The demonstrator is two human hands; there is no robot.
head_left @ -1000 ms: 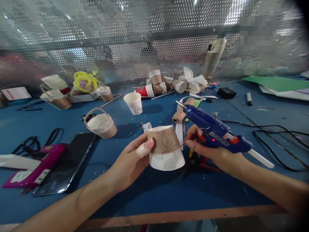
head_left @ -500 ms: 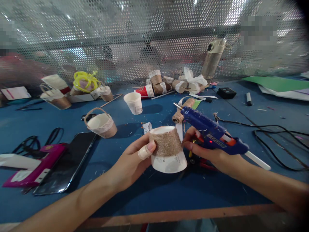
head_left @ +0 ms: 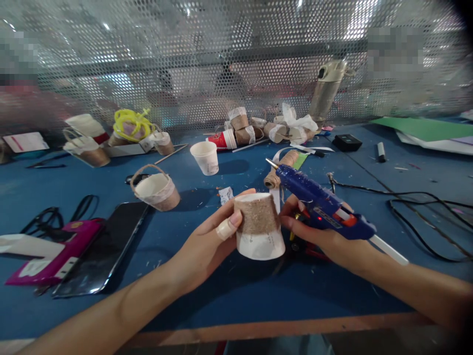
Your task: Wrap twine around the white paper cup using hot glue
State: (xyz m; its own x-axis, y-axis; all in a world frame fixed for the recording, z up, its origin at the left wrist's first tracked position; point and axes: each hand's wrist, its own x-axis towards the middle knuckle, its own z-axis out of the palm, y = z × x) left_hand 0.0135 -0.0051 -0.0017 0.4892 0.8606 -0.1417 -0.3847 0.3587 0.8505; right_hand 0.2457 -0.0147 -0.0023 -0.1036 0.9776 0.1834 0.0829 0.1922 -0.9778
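Observation:
My left hand grips a paper cup turned upside down, its wider white rim facing down. Brown twine is wound round the narrower upper part of the cup. A bandage wraps my left thumb. In my right hand is a blue hot glue gun, its metal nozzle pointing up and to the left, above the cup's right side. A red light glows on the gun, and a white glue stick juts from its back. The right fingertips are close to the cup's right side; whether they touch it, I cannot tell.
A twine-trimmed basket cup and a plain white cup stand ahead. Behind my hands lies a twine roll. A phone and a magenta power strip lie left; a black cable runs right.
My left hand has turned and tilted the cup slightly, and its fingertips now show behind it. The glue gun's back end has shifted a little left.

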